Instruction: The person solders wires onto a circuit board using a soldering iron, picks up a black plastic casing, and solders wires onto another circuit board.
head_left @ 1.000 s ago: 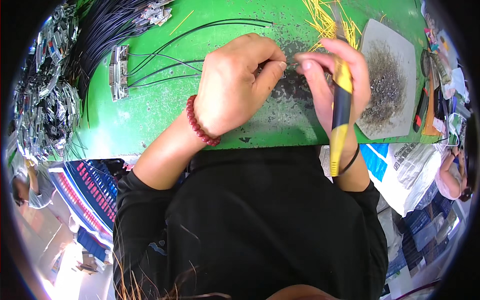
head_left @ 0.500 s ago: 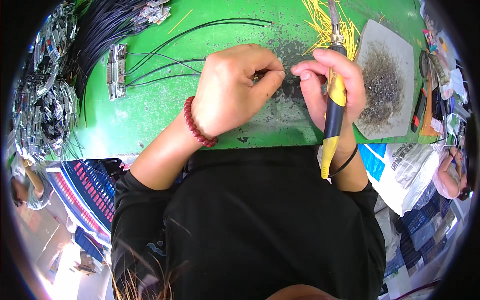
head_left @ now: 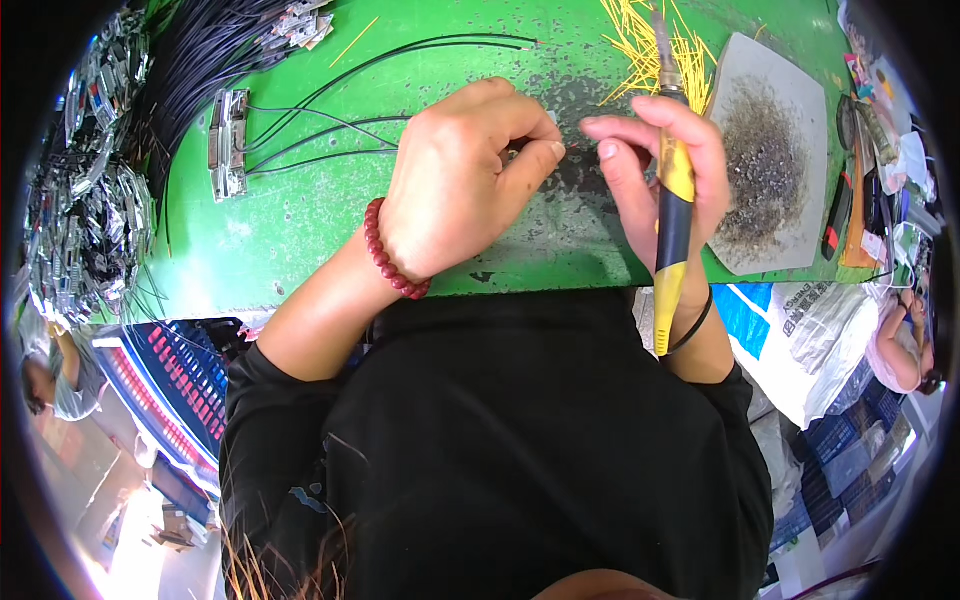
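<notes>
My left hand, a dark red bead bracelet at its wrist, pinches a black wire with thumb and forefinger; the palm hides most of the held part. Thin black wires run leftward to a small silvery metal-cased part lying on the green table. In my right hand a yellow-and-black soldering iron rests between the fingers, its metal tip pointing away from me. The right thumb and forefinger are held apart near the left fingertips, where a tiny wire end seems to show.
Yellow thin strips lie in a pile behind the iron. A grey slab with dark residue stands at the right, tools beyond it. Bundled black cables and a heap of metal parts fill the left.
The soldering iron has tipped slightly, its lower end drifting right. My left hand has shifted a little to the left; both hands keep their holds.
</notes>
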Available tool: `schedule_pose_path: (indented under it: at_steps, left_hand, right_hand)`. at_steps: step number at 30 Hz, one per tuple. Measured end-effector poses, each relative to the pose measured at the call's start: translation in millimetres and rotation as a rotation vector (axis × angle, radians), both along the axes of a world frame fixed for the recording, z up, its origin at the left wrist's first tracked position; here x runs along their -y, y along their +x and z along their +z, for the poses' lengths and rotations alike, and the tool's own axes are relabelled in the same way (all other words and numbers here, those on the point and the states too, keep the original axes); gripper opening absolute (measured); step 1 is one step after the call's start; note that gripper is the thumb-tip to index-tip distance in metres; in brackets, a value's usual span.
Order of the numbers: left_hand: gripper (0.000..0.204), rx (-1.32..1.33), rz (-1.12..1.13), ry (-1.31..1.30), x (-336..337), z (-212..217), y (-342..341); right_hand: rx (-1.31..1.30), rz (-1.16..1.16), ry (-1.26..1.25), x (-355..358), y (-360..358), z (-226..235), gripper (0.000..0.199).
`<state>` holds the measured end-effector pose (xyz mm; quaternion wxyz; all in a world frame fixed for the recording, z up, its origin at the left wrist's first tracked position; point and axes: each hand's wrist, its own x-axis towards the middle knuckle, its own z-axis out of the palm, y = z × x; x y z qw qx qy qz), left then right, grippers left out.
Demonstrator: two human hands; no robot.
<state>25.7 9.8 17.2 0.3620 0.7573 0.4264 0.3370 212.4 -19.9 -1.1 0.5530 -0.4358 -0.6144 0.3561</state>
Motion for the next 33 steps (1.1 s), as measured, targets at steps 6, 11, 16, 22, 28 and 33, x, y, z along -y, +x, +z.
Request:
schedule_pose_path:
  at_steps: [6,11,16,22,28,33]
  left_hand:
    - [0.005,0.038,0.057,-0.028,1.1,1.4,0.9]
    - [0.004,0.038,0.068,-0.128,1.7,4.2,2.3]
    - [0.004,0.074,0.066,-0.138,0.9,1.7,0.9]
    - [0.005,0.157,0.059,-0.263,1.2,5.8,-0.5]
    - [0.005,0.206,0.072,-0.279,1.9,1.0,-0.6]
    - [0.004,0.175,0.109,-0.236,4.4,4.8,0.8]
  right_hand:
    - [0.345,-0.04,0.267,4.0,0.7,-1.9,0.032]
    - [0.261,-0.082,0.315,1.2,-1.9,-8.3,0.03]
    - [0.154,-0.02,0.225,2.7,-2.4,-3.1,0.029]
    - [-0.208,0.005,-0.136,9.8,-7.1,2.0,0.037]
    - [-0.3,0.017,-0.208,14.4,-13.8,3.6,0.035]
    - [-0.187,-0.023,-0.16,15.0,-13.9,4.4,0.035]
